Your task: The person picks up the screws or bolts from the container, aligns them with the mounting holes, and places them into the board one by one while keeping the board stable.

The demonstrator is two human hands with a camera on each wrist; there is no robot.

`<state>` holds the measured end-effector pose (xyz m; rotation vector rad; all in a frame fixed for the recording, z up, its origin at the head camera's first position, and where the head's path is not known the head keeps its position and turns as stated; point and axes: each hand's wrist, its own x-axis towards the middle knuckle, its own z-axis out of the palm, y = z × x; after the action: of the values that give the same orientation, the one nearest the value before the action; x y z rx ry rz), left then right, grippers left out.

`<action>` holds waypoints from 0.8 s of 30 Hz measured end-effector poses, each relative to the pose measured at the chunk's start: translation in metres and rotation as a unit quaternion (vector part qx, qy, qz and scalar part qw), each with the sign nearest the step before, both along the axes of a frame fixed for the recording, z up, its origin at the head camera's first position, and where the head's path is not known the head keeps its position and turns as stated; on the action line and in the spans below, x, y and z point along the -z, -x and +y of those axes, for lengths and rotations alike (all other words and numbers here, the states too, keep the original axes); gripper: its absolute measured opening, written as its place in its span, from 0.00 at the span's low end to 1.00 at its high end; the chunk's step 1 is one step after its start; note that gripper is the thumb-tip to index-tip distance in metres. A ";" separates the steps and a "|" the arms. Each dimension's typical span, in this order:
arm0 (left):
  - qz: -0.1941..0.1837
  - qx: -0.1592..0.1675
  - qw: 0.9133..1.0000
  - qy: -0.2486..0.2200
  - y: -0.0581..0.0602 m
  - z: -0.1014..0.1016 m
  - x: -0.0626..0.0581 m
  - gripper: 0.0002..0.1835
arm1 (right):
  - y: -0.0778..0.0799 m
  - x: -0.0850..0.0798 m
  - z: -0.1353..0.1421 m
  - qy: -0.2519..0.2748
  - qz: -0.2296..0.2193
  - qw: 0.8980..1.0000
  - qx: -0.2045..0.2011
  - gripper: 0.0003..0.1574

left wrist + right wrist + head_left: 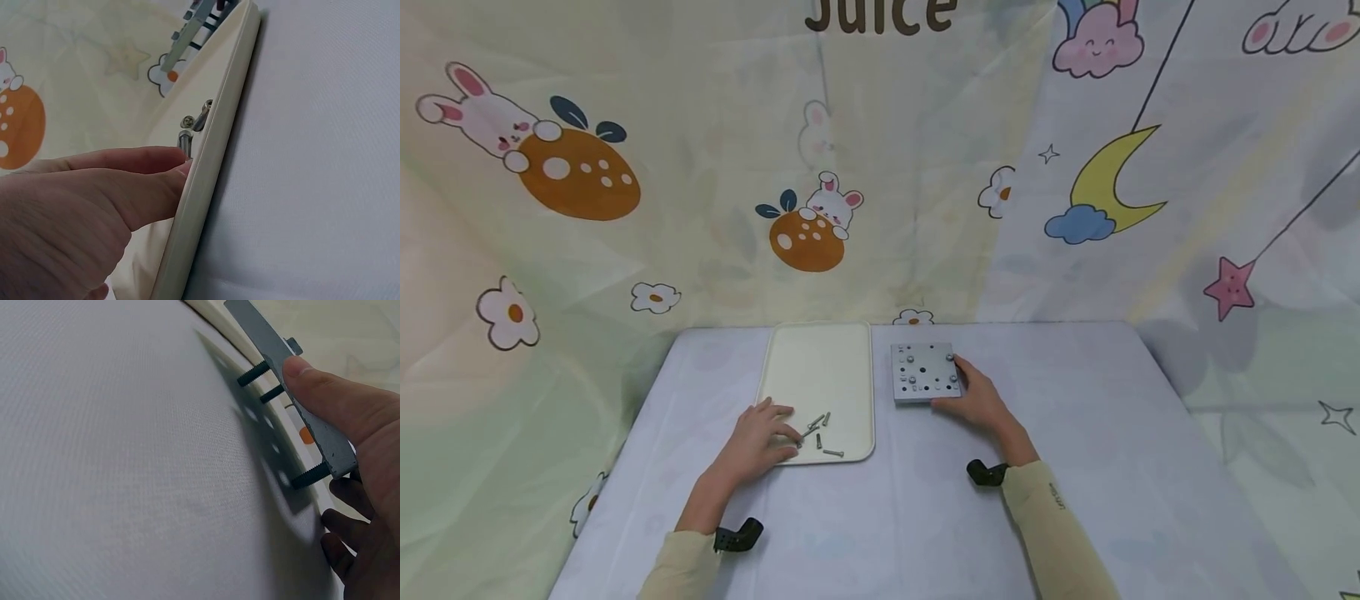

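Observation:
My left hand (pixel 754 442) is low over the near end of a cream tray (pixel 817 358), its thumb and index finger closed about the end of a small metal screw (pixel 185 142). Several more loose screws (pixel 832 453) lie on the tray beside those fingers. To the right of the tray, my right hand (pixel 976 398) grips a square grey metal plate (pixel 928 360) by its right side, with the thumb on the near edge. Bolt heads (pixel 912 380) stand on the plate's top, and threaded shanks (pixel 311 475) stick out underneath. The far fingers are partly hidden.
A white cloth covers the table (pixel 880 533), with a printed curtain (pixel 917 167) behind it. The tray has a raised rim (pixel 215 156). Each wrist wears a black camera mount (pixel 739 535).

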<state>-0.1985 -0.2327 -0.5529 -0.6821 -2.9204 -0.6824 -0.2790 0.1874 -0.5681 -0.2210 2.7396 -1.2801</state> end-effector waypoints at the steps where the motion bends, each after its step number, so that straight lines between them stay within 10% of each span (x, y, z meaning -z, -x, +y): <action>1: -0.001 0.003 1.000 0.004 0.001 0.001 -0.001 0.07 | 0.000 0.000 0.000 0.001 0.000 1.000 0.000 0.74; 12: 0.001 0.019 0.999 0.037 0.014 0.007 0.000 0.07 | 0.000 0.002 0.000 0.002 0.000 1.000 -0.002 0.73; 24: -0.011 -0.026 0.999 -0.029 0.016 0.018 -0.008 0.04 | 0.001 0.004 0.001 -0.011 -0.003 1.000 -0.003 0.75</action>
<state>-0.2140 -0.2148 -0.5446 -0.5939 -2.9148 -0.7706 -0.2799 0.1889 -0.5721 -0.2222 2.7440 -1.2469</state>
